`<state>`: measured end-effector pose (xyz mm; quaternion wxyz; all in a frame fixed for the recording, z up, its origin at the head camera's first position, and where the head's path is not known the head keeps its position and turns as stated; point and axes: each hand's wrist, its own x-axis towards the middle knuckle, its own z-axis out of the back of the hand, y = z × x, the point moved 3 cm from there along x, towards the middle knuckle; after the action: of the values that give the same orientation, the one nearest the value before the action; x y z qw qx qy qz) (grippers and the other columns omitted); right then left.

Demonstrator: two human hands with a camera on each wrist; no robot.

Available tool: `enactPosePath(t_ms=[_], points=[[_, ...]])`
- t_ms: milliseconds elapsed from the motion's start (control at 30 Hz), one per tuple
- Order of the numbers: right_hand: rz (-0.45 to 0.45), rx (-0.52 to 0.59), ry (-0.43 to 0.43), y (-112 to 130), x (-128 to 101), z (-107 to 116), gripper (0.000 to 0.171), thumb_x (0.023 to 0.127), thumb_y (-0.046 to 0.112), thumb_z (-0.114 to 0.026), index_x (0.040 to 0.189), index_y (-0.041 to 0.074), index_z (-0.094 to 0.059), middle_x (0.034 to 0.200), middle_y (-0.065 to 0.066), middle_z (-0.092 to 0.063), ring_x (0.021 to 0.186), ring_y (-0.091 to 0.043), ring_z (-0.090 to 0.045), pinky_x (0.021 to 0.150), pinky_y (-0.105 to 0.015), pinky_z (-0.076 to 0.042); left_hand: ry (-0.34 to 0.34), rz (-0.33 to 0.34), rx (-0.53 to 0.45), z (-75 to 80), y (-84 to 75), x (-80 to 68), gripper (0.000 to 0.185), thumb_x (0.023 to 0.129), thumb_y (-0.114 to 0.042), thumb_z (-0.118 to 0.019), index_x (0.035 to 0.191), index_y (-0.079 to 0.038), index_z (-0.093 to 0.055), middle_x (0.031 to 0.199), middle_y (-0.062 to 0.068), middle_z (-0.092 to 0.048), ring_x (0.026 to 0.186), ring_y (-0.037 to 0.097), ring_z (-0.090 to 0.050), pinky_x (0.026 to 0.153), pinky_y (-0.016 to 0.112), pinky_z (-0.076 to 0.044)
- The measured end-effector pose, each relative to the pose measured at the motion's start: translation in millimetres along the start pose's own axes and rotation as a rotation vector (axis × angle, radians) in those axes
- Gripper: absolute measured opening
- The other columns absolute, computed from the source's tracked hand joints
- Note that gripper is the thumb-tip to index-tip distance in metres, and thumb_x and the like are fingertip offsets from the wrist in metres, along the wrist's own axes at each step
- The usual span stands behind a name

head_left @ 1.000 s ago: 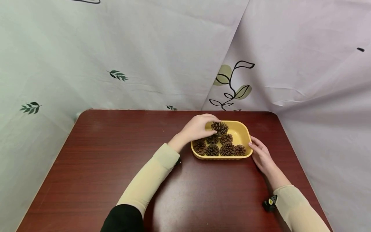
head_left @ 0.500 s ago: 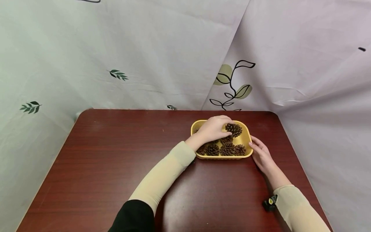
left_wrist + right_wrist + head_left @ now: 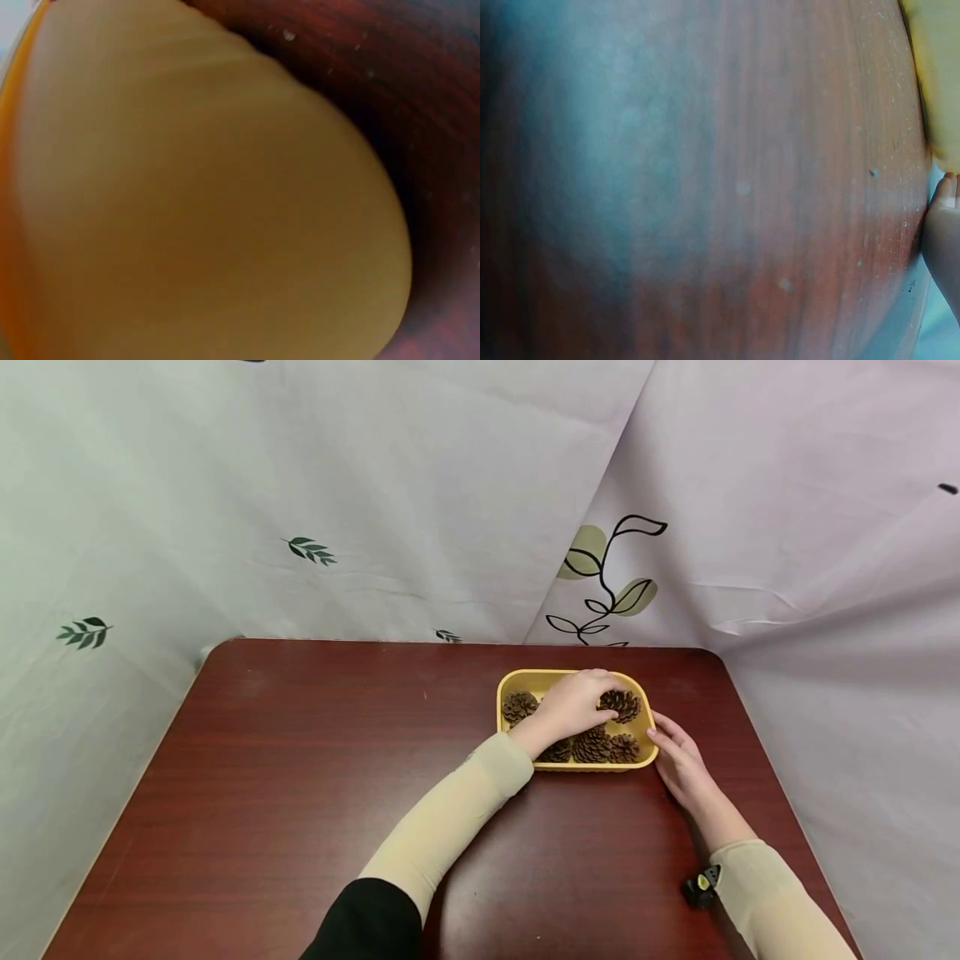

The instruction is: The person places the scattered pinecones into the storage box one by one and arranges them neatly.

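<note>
Pine cones sit in a yellow rectangular tray (image 3: pixel 508 727) toward the far right of the dark red wooden surface (image 3: pixel 300 793). The left hand (image 3: pixel 573 703) reaches across the tray from its near-left side, and its curled fingers grasp 1 pine cone (image 3: pixel 622 703) at the tray's far-right corner; whether that cone rests on the tray floor or is just above it cannot be told. The right hand (image 3: pixel 678 762) lies outside the tray at its right edge, fingers fairly straight and touching the rim near the near-right corner, holding nothing.

The held cone lies directly ahead of the left fingertips, away from the person and to the right, so the left hand is the one on it, though the right hand is also close, just beside that end of the tray. The tray's long axis runs left to right across the surface. Another cone (image 3: pixel 518 705) sits at the far-left corner, well clear of the held one, and 2 more (image 3: pixel 606 747) lie along the near wall, with others partly hidden under the left wrist.

The left wrist view shows only blurred yellow tray wall (image 3: pixel 187 210); the right wrist view shows wood grain and a fingertip (image 3: pixel 943 225).

A small black clip (image 3: pixel 697 887) sits at the right sleeve cuff. Leaf-printed pale cloth (image 3: pixel 375 485) hangs behind.
</note>
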<state>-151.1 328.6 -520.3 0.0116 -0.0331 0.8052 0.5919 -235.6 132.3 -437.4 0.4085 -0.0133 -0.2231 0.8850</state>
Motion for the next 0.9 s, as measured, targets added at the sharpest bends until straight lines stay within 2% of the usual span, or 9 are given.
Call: enactPosePath(t_ms=[200, 467, 900], points=[[0.007, 0.007, 0.0, 0.0, 0.4, -0.2, 0.039, 0.111, -0.002, -0.043, 0.124, 0.024, -0.069, 0.116, 0.011, -0.075, 0.106, -0.001, -0.069, 0.091, -0.015, -0.056, 0.02, 0.015, 0.016, -11.4, 1.8, 2.5, 0.044, 0.101, -0.031, -0.075, 0.143, -0.021, -0.067, 0.149, -0.005, -0.066, 0.141, 0.012, -0.059, 0.123, 0.025, -0.044], [0.003, 0.007, 0.006, -0.7, 0.8, 0.8, 0.039, 0.111, -0.001, -0.042, 0.125, 0.025, -0.069, 0.118, 0.011, -0.074, 0.108, -0.001, -0.069, 0.092, -0.015, -0.056, 0.022, 0.028, 0.01, -16.4, 3.7, 7.0, 0.043, 0.102, -0.031, -0.074, 0.144, -0.023, -0.067, 0.149, -0.006, -0.065, 0.144, 0.013, -0.057, 0.125, 0.026, -0.042], [0.004, -0.003, 0.016, -0.1, -0.1, 0.8, 0.038, 0.111, 0.0, -0.043, 0.127, 0.024, -0.067, 0.12, 0.011, -0.074, 0.11, -0.001, -0.069, 0.094, -0.015, -0.055, 0.078, -0.01, 0.055, -28.3, -3.4, 13.0, 0.044, 0.102, -0.03, -0.074, 0.144, -0.019, -0.067, 0.148, -0.004, -0.066, 0.142, 0.013, -0.057, 0.126, 0.026, -0.041]])
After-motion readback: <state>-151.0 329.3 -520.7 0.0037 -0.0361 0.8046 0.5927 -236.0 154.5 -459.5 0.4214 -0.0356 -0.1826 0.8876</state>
